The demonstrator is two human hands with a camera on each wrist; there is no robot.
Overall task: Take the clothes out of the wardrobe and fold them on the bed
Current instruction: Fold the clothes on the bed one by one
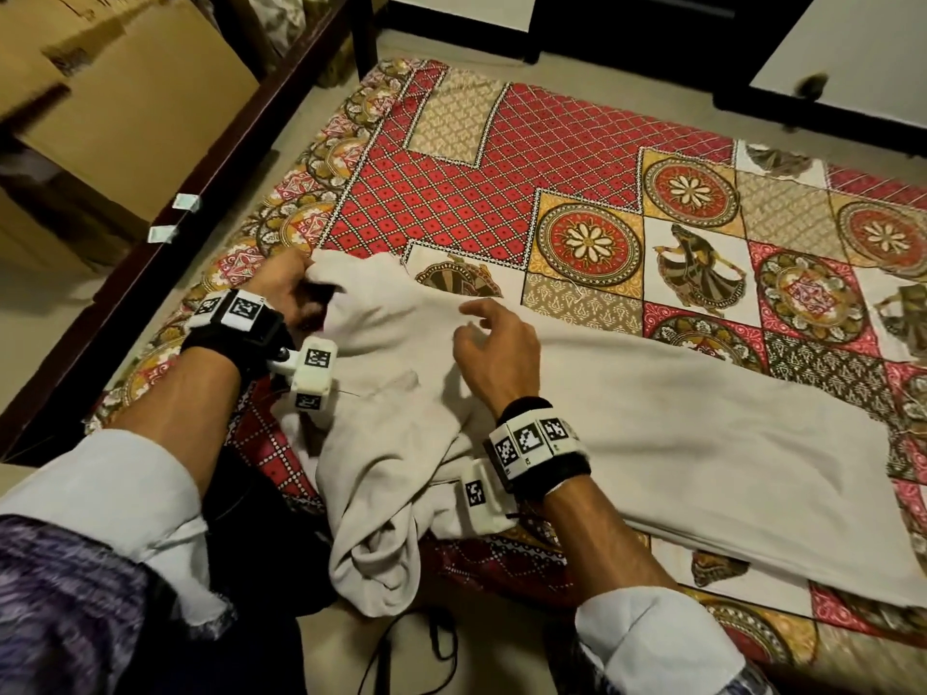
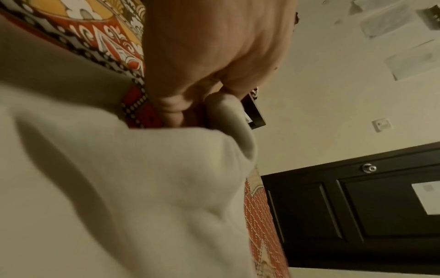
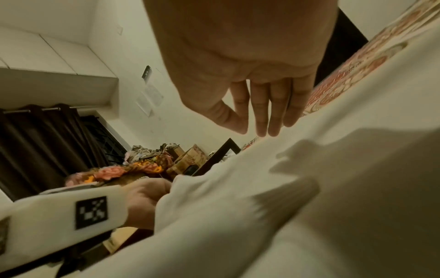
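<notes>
A cream-white garment (image 1: 627,433) lies spread across the patterned bedspread (image 1: 501,158), its near end bunched and hanging off the bed's front edge. My left hand (image 1: 293,285) grips the garment's far-left corner; in the left wrist view the fingers (image 2: 171,111) curl round a fold of the white cloth (image 2: 142,188). My right hand (image 1: 489,338) hovers just above the middle of the garment with fingers relaxed and holding nothing. The right wrist view shows those straight fingers (image 3: 264,112) a little above the cloth (image 3: 309,188).
Cardboard boxes (image 1: 125,92) sit under a dark wooden frame (image 1: 165,208) at the left. Dark furniture (image 1: 627,27) stands beyond the bed's far edge. A black cable (image 1: 401,644) lies on the floor by my knees. A dark door (image 2: 369,206) appears in the left wrist view.
</notes>
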